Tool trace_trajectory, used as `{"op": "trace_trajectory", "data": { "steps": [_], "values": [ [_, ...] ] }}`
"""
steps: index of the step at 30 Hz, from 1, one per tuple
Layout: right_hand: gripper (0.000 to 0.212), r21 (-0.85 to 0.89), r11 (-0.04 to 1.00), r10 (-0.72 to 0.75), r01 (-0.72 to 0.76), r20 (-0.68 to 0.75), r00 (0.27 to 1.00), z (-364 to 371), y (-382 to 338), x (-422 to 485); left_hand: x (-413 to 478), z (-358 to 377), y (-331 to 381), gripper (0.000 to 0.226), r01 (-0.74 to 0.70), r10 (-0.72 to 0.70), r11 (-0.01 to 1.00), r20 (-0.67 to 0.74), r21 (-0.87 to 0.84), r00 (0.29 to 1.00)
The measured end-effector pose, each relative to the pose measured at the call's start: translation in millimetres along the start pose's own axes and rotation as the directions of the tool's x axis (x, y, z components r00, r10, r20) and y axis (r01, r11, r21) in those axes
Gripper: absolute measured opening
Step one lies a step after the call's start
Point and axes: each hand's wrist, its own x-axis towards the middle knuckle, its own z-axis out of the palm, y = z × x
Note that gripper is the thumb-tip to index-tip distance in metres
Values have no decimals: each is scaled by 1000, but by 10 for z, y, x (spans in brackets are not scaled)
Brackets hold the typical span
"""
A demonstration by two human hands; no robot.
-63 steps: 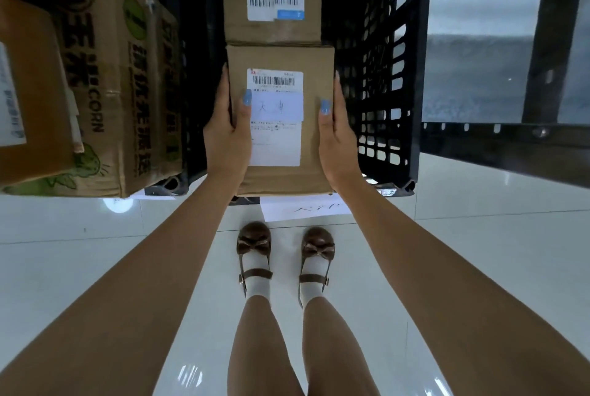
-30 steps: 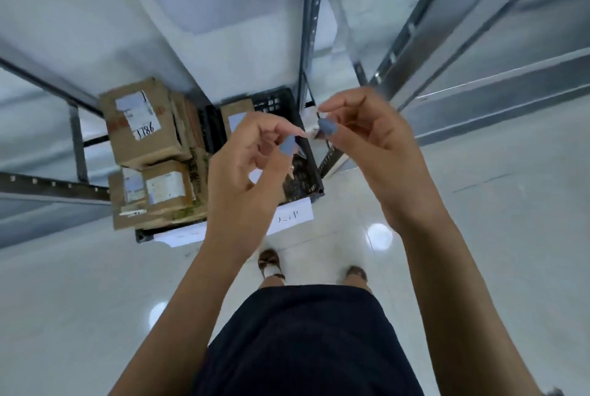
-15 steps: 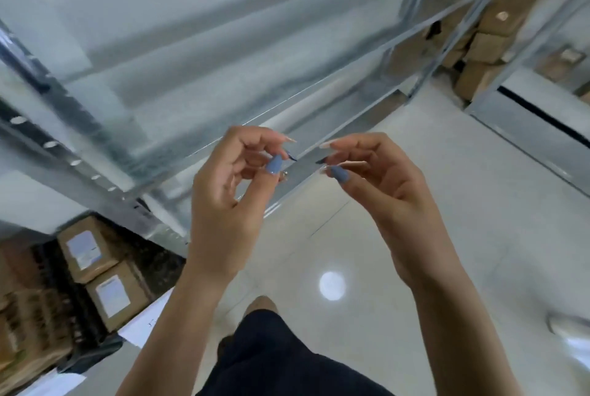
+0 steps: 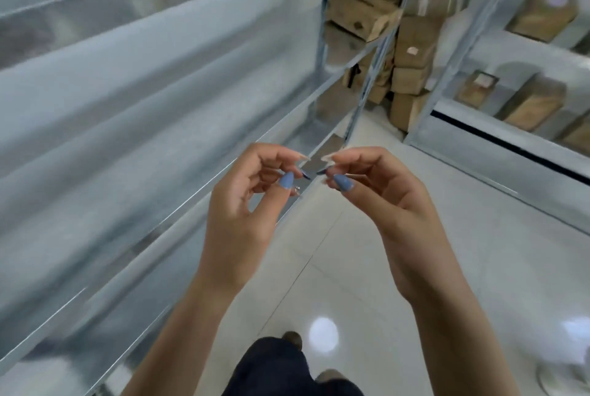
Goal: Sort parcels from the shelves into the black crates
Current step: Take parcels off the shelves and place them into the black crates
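Brown cardboard parcels (image 4: 412, 47) stacked at the far end of the aisle, packed between grey metal uprights; several tilted, one shows a small pale label. More brown parcels (image 4: 531, 103) sit apart from each other on the far right shelving (image 4: 479, 137), upright, blurred. None is near either hand.

Left hand (image 4: 242, 213) and right hand (image 4: 383, 201) raised side by side at mid-frame, over the floor, well short of the parcels. Left fingers (image 4: 271, 153) curled in narrow, thumb with blue nail tucked against the fingertips. Right fingers (image 4: 354, 154) curled the same way, thumb close under them. Tips of the two hands point at each other, just apart. Nothing visible in either grip; a very small item could not be made out at this sharpness.

Long galvanised metal shelf boards (image 4: 127, 108) fill the left side, running from near to far, heavily smeared by blur.

Glossy white tiled floor (image 4: 479, 268) below, with a round light reflection (image 4: 323, 333) near the person's dark skirt (image 4: 274, 367). Brown shoe tip (image 4: 292, 336) shows at the skirt's far edge.
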Motion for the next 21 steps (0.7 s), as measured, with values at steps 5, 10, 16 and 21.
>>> {"op": "trace_trajectory", "data": {
  "steps": [5,10,16,21],
  "values": [
    [16,47,999,-13,20,-150,989,-961,-66,1040,1316,953,-190,19,2,0,1000,77,-30,997],
    [15,73,997,-25,40,-189,982,-1921,119,2113,2413,1912,-623,18,29,-21,996,105,-79,994],
    [29,3,999,-32,32,-19,999,-3072,181,3604,3611,2930,-1010,18,87,-90,991,-23,-101,996],
    [31,-1,1000,24,-24,51,998,-3774,181,4716,4533,3512,-1244,21,132,-140,987,-98,-89,985]
  ]
}}
